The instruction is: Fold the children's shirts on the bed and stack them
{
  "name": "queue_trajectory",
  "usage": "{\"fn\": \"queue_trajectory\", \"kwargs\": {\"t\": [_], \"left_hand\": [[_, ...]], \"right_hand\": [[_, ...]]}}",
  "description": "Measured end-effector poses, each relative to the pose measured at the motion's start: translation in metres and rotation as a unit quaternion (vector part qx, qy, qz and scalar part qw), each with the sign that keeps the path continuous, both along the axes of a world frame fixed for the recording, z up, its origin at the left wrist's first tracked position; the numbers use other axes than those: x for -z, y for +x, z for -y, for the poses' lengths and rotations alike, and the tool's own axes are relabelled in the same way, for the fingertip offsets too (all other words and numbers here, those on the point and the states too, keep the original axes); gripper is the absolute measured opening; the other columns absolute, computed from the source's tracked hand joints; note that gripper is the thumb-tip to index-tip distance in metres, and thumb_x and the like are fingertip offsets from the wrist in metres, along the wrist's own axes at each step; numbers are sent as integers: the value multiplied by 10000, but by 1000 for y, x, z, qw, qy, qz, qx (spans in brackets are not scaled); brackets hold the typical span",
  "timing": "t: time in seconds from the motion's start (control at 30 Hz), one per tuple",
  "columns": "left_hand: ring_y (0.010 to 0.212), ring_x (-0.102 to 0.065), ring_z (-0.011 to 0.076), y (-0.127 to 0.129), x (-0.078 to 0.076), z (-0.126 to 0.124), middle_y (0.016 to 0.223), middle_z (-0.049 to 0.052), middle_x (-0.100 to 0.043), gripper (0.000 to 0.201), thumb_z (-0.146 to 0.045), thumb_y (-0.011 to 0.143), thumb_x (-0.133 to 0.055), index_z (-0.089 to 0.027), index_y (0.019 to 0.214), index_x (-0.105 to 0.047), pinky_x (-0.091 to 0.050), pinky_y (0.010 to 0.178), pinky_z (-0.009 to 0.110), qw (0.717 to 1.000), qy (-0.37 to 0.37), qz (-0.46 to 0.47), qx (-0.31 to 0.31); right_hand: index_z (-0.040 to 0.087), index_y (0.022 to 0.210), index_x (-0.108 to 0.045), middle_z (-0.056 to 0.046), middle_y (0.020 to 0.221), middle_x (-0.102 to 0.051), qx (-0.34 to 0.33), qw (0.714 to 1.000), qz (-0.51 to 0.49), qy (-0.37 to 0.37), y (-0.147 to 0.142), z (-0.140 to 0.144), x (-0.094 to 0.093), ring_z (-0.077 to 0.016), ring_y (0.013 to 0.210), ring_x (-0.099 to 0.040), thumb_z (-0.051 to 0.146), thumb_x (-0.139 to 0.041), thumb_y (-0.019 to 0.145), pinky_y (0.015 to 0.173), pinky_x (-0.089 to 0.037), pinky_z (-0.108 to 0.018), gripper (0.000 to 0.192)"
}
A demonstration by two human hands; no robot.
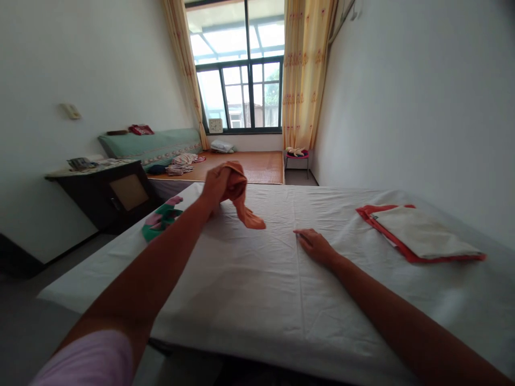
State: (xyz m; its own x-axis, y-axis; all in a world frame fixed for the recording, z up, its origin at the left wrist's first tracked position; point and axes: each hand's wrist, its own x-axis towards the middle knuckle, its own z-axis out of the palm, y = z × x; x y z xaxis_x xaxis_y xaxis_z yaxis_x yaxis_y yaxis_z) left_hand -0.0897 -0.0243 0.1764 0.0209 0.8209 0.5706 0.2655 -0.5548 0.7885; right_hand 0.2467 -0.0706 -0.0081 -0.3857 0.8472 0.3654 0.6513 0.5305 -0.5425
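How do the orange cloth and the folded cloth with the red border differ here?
The orange cloth is bunched and lifted in the left hand, its end hanging to the sheet; the folded cloth lies flat, untouched, off to the right. The orange one is one colour; the folded one is cream edged in red. Both are over the white sheet.

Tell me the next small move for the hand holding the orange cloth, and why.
Probably lower the orange cloth onto the white sheet. The left hand holds it bunched and dangling, while the right hand lies flat beside it, ready to spread it.
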Motion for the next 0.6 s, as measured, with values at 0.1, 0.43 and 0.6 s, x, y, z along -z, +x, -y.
{"fn": "queue_trajectory", "kwargs": {"t": [0.1,0.43,0.6], "left_hand": [[1005,-632,241,62,35,20,1078,115,-669,430,-436,960,-330,-153,1087,-628,-493,908,400,977,20,-177,116],[1167,-572,237,104,140,44,1266,95,-625,393,-236,906,-467,-163,1278,-572,-435,1029,371,927,8,-294,232],[1168,-568,224,88,125,32,1277,81,-618,440,-143,851,-482,-191,1278,-580,-431,1027,357,933,27,-295,204]], "right_hand": [[222,1276,-540,-90,1224,-636,7,987,-143,-69,8,-1,-7,-208,1001,-643,396,-410,928,947,-463,-396,410],[255,1224,-609,-92,1224,-634,-60,997,-45,6,12,0,-4,-268,1122,-566,450,-617,819,986,-423,-427,449],[212,945,-678,-52,883,-705,28,988,-137,-65,16,-12,-4,-214,833,-643,424,-461,912,776,-497,-335,305]]}}
